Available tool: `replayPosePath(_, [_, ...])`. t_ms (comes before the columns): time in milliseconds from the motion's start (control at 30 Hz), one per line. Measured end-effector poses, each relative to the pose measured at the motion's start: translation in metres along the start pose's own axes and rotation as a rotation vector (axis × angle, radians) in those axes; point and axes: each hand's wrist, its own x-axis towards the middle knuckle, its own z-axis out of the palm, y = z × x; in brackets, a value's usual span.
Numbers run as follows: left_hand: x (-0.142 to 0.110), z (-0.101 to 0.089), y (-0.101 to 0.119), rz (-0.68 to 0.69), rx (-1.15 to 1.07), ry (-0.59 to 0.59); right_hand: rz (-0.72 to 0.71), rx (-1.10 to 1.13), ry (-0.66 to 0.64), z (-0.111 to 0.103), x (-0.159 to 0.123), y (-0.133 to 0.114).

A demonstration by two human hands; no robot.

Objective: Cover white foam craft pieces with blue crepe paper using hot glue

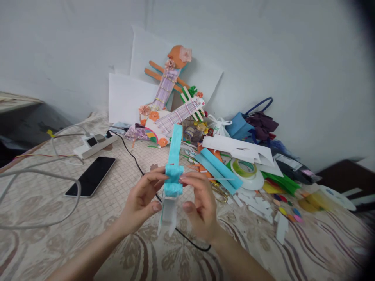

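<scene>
Both hands hold up a craft piece (174, 175) over the table: a long, narrow cyan strip on top, two rolled cyan bumps in the middle and pale white flaps below. My left hand (146, 195) has its fingertips on the left side of the bumps, with the thumb lower down by the white part. My right hand (200, 203) presses its fingertips on the right side, its thumb held apart from the piece. A thin pale stick (221, 179) projects rightward from behind the right fingers; I cannot tell whether that hand grips it.
A black phone (91, 176), a white power strip (95, 147) and looping cables lie at left. Two decorated paper instruments (166, 88) lean at the back wall. On the right are folded blue card (219, 169), a tape roll (243, 168), scissors (219, 192) and paper scraps (259, 207).
</scene>
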Motion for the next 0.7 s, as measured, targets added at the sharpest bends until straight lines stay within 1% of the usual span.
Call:
replayPosePath(100, [0.0,0.001,0.0,-0.007,-0.025,0.006,0.027,0.037,0.164,0.0,0.001,0.001])
replayPosePath(133, [-0.001,0.001,-0.001,-0.009,-0.027,0.005,0.057,0.066,0.21,0.001,0.002,0.002])
replayPosePath(200, [-0.002,0.0,-0.002,-0.01,-0.029,0.003,0.162,0.186,0.257,0.002,0.006,0.006])
replayPosePath(300, [-0.002,-0.001,-0.003,-0.008,-0.04,0.0,0.326,0.463,0.267,0.004,0.012,0.011])
replayPosePath(367, [-0.002,0.0,-0.003,-0.012,-0.055,-0.002,0.382,0.633,0.259,0.005,0.014,0.014])
replayPosePath(467, [-0.001,0.001,-0.002,-0.018,-0.074,0.002,0.469,0.838,0.155,0.005,0.015,0.015])
replayPosePath(500, [-0.001,0.001,-0.001,-0.022,-0.075,0.004,0.504,0.883,0.115,0.004,0.015,0.016])
replayPosePath(567, [-0.001,0.001,-0.001,-0.027,-0.068,0.005,0.561,0.929,0.083,0.002,0.015,0.016])
replayPosePath(700, [-0.001,0.0,-0.002,-0.028,-0.061,-0.004,0.585,0.882,0.108,-0.001,0.015,0.017])
